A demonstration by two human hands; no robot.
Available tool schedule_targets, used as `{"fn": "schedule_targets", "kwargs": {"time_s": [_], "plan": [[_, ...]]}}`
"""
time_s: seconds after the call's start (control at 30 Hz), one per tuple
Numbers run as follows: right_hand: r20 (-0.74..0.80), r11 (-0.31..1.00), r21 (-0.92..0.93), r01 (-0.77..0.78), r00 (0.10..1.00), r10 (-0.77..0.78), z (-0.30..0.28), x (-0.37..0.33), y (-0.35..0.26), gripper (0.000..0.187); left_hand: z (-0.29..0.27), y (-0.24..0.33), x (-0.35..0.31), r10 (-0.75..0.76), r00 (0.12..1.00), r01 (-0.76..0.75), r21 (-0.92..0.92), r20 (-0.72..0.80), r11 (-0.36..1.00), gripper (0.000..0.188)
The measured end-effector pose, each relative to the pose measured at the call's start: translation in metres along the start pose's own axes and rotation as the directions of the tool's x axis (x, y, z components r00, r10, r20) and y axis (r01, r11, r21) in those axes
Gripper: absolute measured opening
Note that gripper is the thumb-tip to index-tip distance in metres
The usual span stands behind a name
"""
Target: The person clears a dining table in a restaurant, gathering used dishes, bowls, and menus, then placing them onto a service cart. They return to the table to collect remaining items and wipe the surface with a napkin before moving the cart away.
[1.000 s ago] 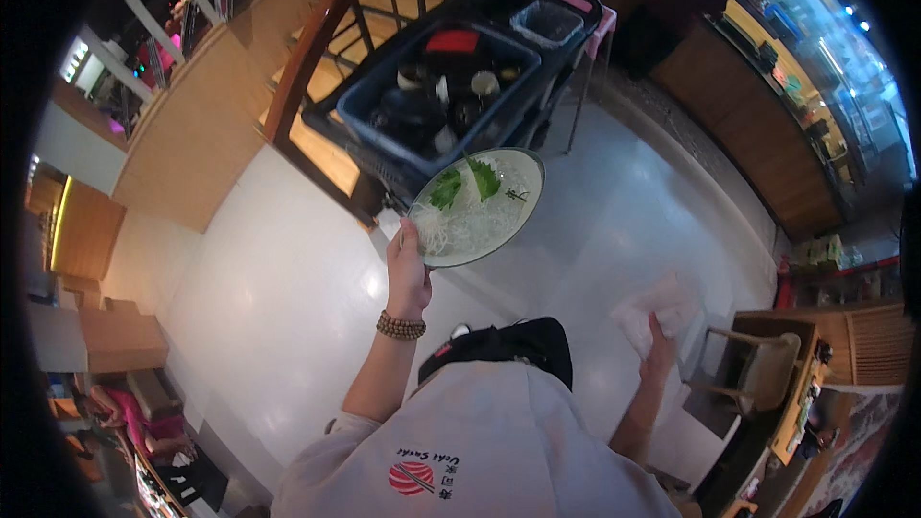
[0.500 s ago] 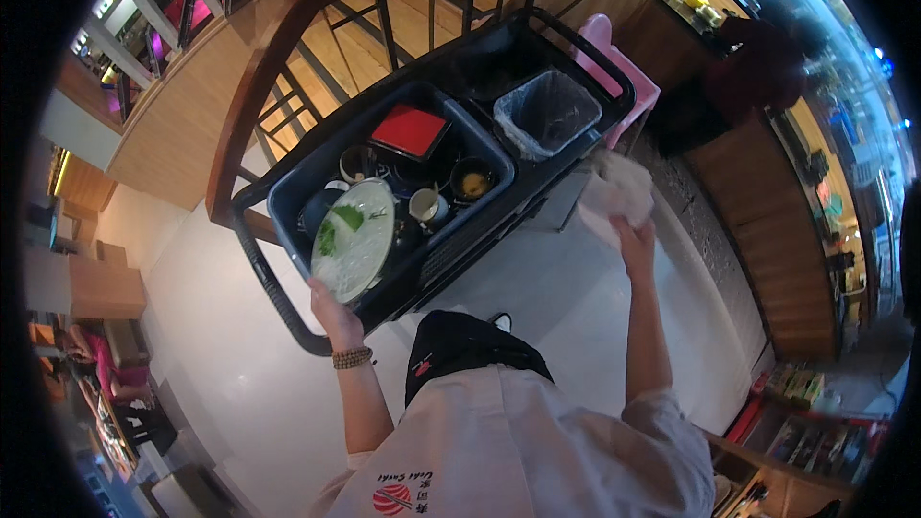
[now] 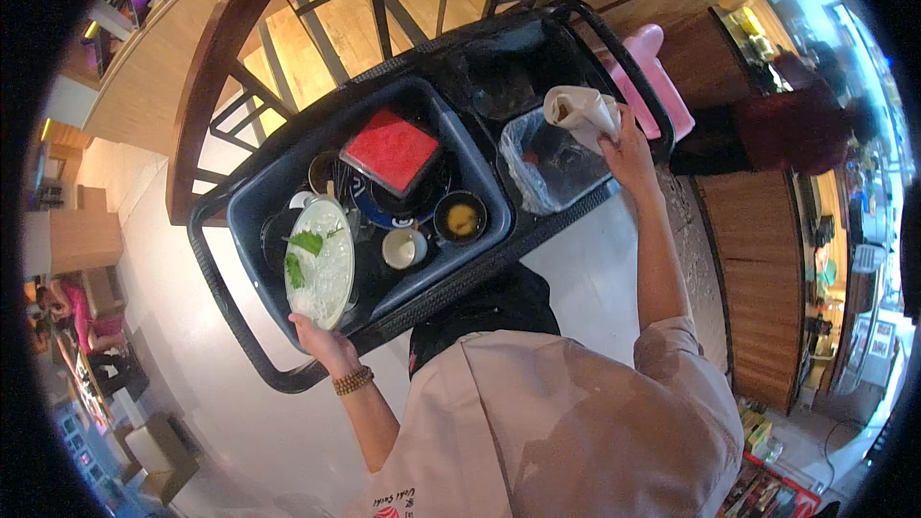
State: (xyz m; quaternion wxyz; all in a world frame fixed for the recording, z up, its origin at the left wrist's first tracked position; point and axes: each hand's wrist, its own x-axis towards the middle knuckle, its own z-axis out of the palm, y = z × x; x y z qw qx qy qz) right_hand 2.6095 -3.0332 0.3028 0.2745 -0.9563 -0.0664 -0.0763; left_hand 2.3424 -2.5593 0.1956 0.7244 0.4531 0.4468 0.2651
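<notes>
My left hand (image 3: 324,343) grips the near rim of a pale oval dish (image 3: 324,278), which holds what looks like crushed ice and green leaves. The dish is tilted over the left side of a blue-grey tub (image 3: 484,182). In the tub are a red square box (image 3: 391,150), a white cup (image 3: 404,247) and a dark bowl (image 3: 460,219) with yellowish remains. My right hand (image 3: 628,149) is closed on a crumpled whitish napkin or cloth (image 3: 582,113). It hangs over a bin with a clear plastic liner (image 3: 526,173), beside the tub.
The tub and bin sit in a black cart (image 3: 422,290) with loop handles at both ends. A railing (image 3: 219,67) runs along its far side. Right of the cart is a pink plastic seat (image 3: 648,72), and beyond it a person in dark red (image 3: 801,129) stands at a wooden counter.
My right hand has carried the crumpled napkin or cloth up from beside the cart to over the lined bin. I am closer to the cart. My left hand still holds the dish.
</notes>
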Motion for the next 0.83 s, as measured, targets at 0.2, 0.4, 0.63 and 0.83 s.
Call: {"fn": "schedule_targets", "kwargs": {"time_s": [0.2, 0.4, 0.63, 0.83], "plan": [[0.117, 0.987, 0.113, 0.117, 0.985, -0.13, 0.004, 0.084, 0.051, 0.053, 0.038, -0.004, -0.017, 0.04, 0.988, -0.033, 0.044, -0.151, 0.998, 0.059], [0.047, 0.955, 0.267, 0.134, 0.987, -0.151, -0.014, 0.133, 0.048, 0.058, 0.071, -0.029, -0.032, 0.028, 0.959, -0.006, 0.077, -0.283, 0.997, 0.062], [0.059, 0.85, 0.52, 0.084, 0.989, -0.134, -0.008, 0.147, 0.076, 0.052, 0.06, -0.051, -0.018, 0.067, 0.971, -0.052, 0.072, -0.228, 0.996, 0.065], [-0.099, 0.866, 0.491, 0.093, 0.994, -0.051, -0.011, 0.173, 0.055, 0.068, 0.067, -0.054, -0.014, 0.112, 0.954, -0.067, 0.167, -0.277, 0.984, 0.062]]}}
